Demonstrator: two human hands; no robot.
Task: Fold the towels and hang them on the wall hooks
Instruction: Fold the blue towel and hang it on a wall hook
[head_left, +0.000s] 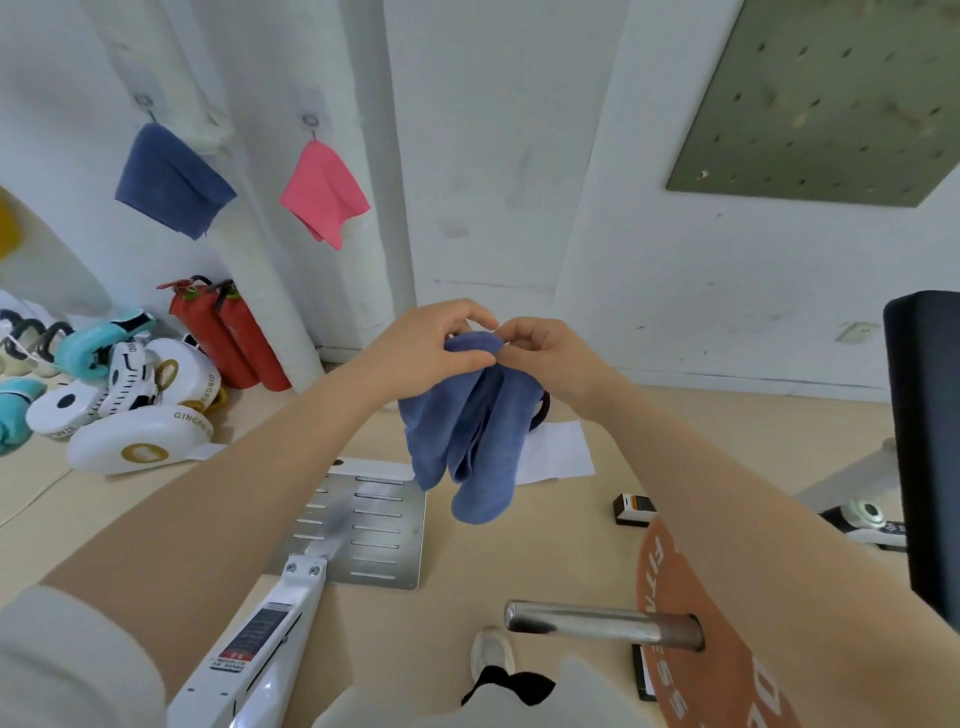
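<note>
A blue towel (470, 431) hangs bunched in mid-air in front of me, its folds drooping toward the floor. My left hand (426, 348) pinches its top edge from the left, and my right hand (550, 353) pinches the same edge from the right, fingertips nearly meeting. On the white wall at upper left, a dark blue towel (171, 182) hangs from a wall hook (143, 101). Beside it, a pink towel (324, 192) hangs from a second hook (310, 122).
Two red fire extinguishers (228, 338) lean at the wall base. White and teal boxing pads (119, 395) lie at left. Below me are a slotted metal plate (363, 525), a barbell sleeve (597, 621) with an orange weight plate (691, 675), and a green pegboard (826, 98).
</note>
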